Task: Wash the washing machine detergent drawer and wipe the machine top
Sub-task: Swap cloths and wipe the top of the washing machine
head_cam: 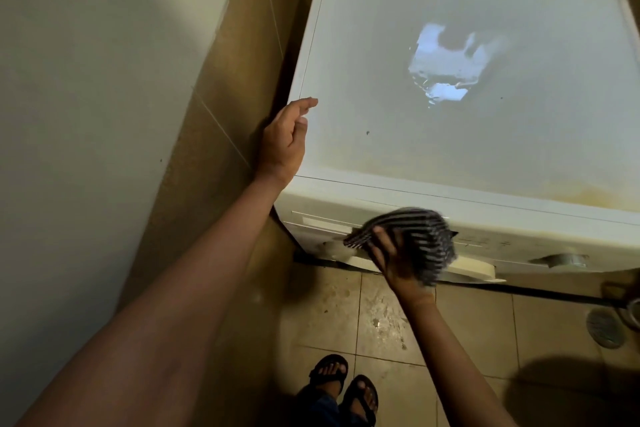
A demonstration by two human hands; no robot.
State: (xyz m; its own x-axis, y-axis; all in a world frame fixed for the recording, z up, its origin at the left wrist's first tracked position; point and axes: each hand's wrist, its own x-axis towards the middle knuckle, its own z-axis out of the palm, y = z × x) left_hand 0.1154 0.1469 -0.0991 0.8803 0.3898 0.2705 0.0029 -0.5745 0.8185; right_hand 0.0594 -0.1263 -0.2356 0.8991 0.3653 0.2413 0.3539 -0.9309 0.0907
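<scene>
Machine top (450,135), upper right: white, glossy, yellow-stained along its front edge, right side cut off. My left hand (285,139), fingers loose, sits at its left corner. My right hand (398,263) grips a striped cloth (419,239), hiding part of the detergent drawer (320,220).

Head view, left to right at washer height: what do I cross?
Wall → left hand at the left edge of the washing machine top → striped cloth gripped in the right hand → round knob on the front panel.
</scene>
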